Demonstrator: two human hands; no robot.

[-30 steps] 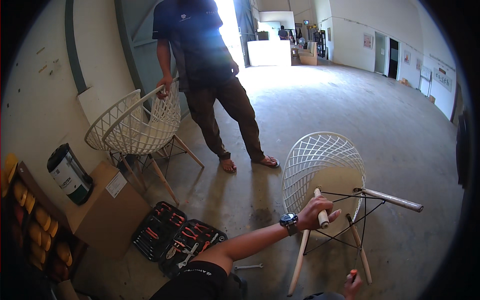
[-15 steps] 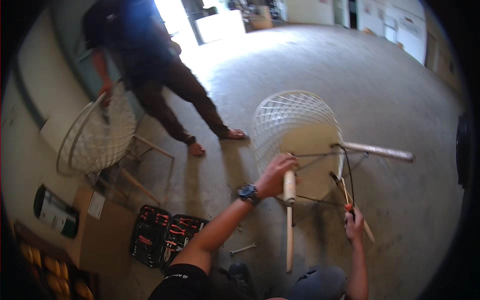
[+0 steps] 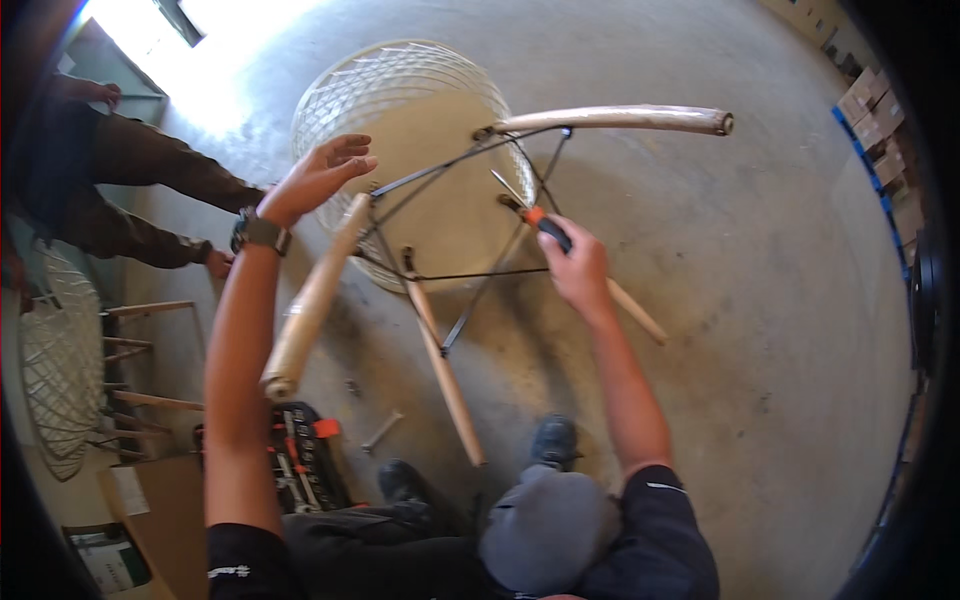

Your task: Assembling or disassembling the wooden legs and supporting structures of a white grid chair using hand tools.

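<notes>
A white lattice-shell chair [image 3: 440, 185] lies overturned on the floor, its wooden legs [image 3: 620, 118] and black metal rods [image 3: 485, 275] facing me. In my right hand [image 3: 580, 265] is a screwdriver [image 3: 545, 225] with an orange and black handle. Its shaft points toward the bracket of a leg at the seat's near right; whether the tip touches anything, I cannot tell. My left hand [image 3: 318, 180] is open, fingers stretched out, above the shell's left side beside the base of the near-left leg [image 3: 318, 300]. A watch [image 3: 260, 232] is on that wrist.
Another person [image 3: 150, 170] is at the left, near a second lattice chair [image 3: 65, 360]. A tool case [image 3: 305, 455], a wrench [image 3: 382, 430] and a cardboard box [image 3: 175, 500] are on the floor at lower left. Boxes on a blue pallet [image 3: 870, 150] stand far right.
My view has shifted, so the chair appears higher and further left. My left hand has come off the near-left leg and opened. The screwdriver in my right hand now points toward a leg bracket.
</notes>
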